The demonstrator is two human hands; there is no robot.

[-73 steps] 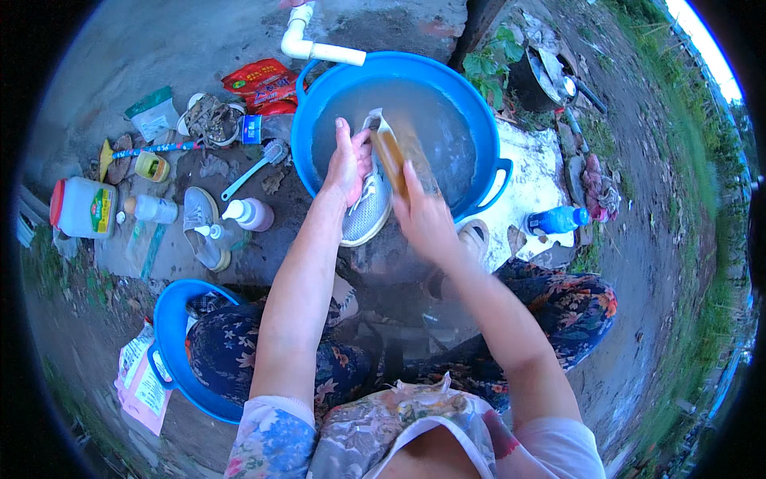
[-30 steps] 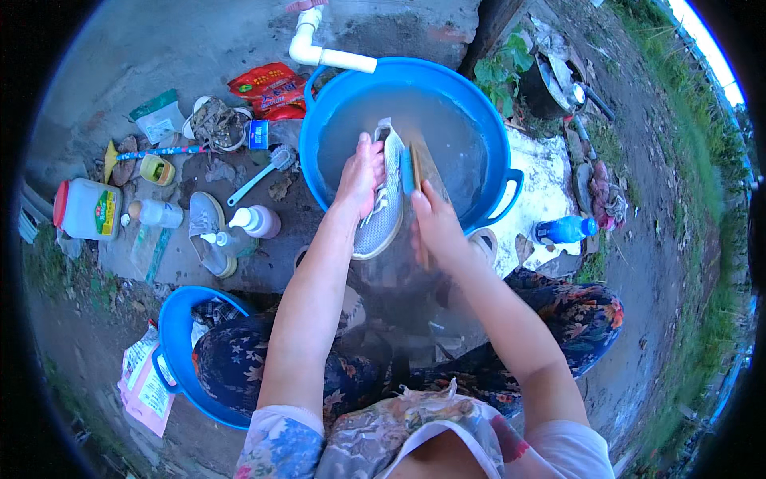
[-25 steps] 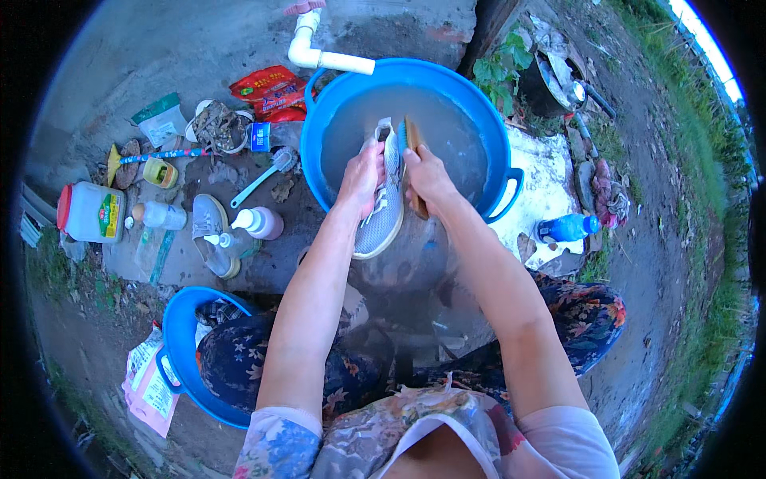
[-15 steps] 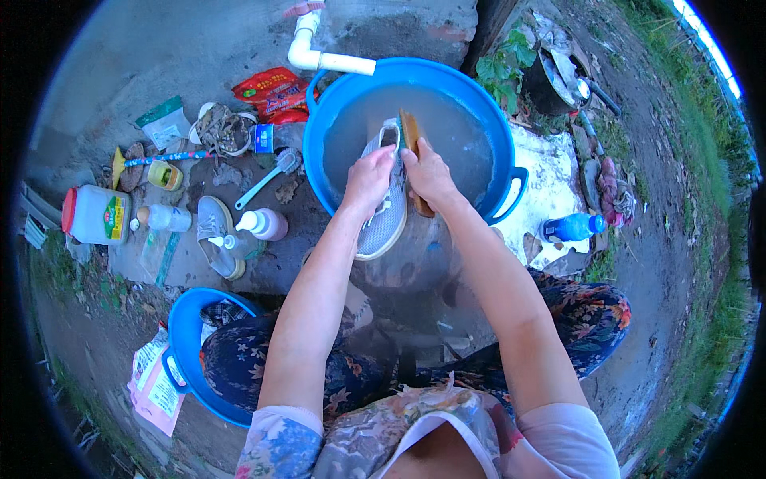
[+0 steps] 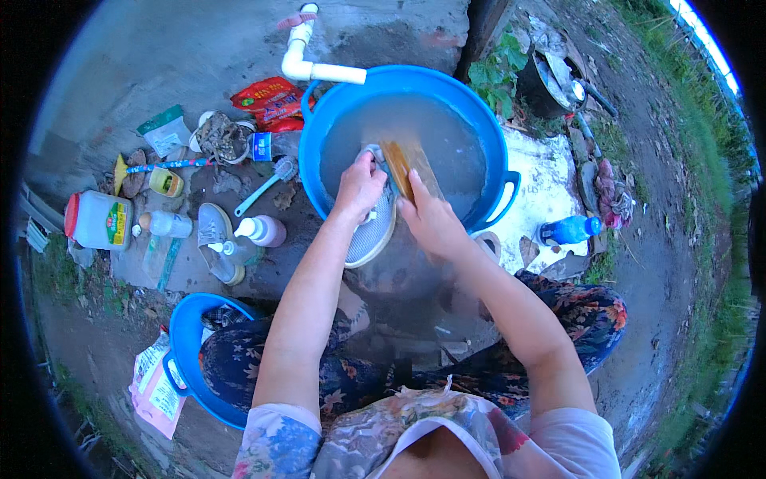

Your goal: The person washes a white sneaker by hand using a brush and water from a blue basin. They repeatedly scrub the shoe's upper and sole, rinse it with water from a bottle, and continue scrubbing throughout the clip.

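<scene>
At the frame's centre, over the lower edge of the blue basin [image 5: 499, 152], the grey shoe [image 5: 374, 233] points roughly up-down, held in the left hand's [image 5: 359, 190] closed grip, just left of the wooden brush [image 5: 396, 169] that the right hand's [image 5: 433, 225] grip wraps around.

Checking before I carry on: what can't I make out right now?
All in the head view:
- Large blue basin: bottom, hidden by cloudy water.
- Grey sneaker: part of its upper, behind the left hand.
- Wooden brush: outline, motion-blurred.
- Small blue tub: some contents, behind a floral trouser leg.
</scene>
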